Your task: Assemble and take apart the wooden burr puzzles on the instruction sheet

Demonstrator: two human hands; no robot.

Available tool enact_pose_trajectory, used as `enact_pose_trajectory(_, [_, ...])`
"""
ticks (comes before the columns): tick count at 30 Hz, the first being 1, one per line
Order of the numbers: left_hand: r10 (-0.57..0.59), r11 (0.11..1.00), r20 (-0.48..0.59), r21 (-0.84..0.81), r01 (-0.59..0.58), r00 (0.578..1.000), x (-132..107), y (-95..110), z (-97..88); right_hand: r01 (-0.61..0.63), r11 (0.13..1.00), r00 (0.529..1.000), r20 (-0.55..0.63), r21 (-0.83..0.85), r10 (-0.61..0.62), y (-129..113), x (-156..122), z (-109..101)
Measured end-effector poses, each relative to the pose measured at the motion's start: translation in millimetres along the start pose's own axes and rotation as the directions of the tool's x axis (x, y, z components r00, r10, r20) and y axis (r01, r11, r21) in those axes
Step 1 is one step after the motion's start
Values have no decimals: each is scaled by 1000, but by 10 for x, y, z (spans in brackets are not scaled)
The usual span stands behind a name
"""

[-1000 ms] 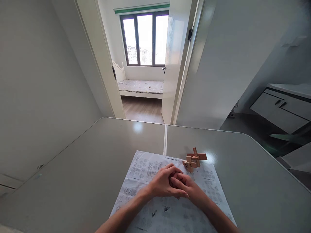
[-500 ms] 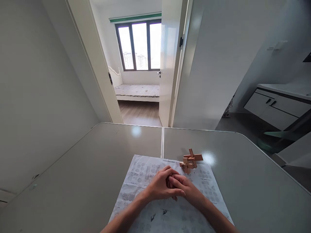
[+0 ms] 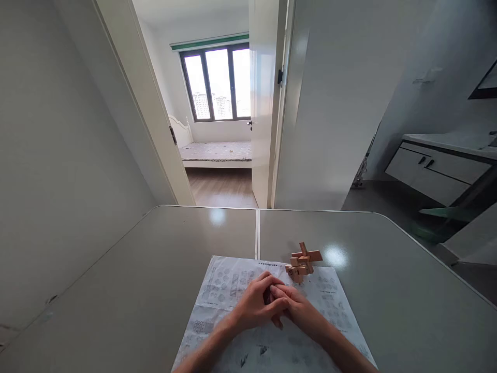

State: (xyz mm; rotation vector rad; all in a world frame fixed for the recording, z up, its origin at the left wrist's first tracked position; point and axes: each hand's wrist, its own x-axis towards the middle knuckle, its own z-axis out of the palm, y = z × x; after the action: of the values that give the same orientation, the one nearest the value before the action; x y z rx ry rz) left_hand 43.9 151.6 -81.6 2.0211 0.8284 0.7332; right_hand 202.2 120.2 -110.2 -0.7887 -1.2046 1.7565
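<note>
My left hand [image 3: 261, 300] and my right hand [image 3: 294, 302] are clasped together above the paper sheet [image 3: 212, 305]. Their fingers are curled and overlap one another. No object shows between them, though the inner side of the clasp is in shadow. Just beyond my right hand stands a cluster of interlocking wooden puzzle pieces [image 3: 304, 260], with notched sticks crossing at several angles. It rests at the far right part of the sheet, touched by neither hand. The sheet is creased and printed with rows of small diagrams and text.
The grey table [image 3: 128, 290] has a pale seam [image 3: 258, 233] running away from me. Beyond its far edge is an open door [image 3: 264, 103] to a room with a bed [image 3: 217, 151] and window. A white cabinet [image 3: 430, 168] stands at the right.
The view has tilted slightly upward and turned a little right. My hands remain clasped, with only a small shift of the fingers. The wooden pieces stay where they were on the sheet.
</note>
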Motion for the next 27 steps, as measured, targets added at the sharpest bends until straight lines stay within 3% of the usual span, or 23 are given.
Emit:
enact_pose_trajectory(8, [-14, 1000, -13, 16, 14, 1000, 0, 19, -2, 6, 1000, 1000, -1, 23, -6, 86, 28, -23])
enact_pose_trajectory(27, [-35, 999, -20, 17, 36, 999, 0, 24, -11, -2, 999, 999, -47, -37, 1, 4, 39, 29])
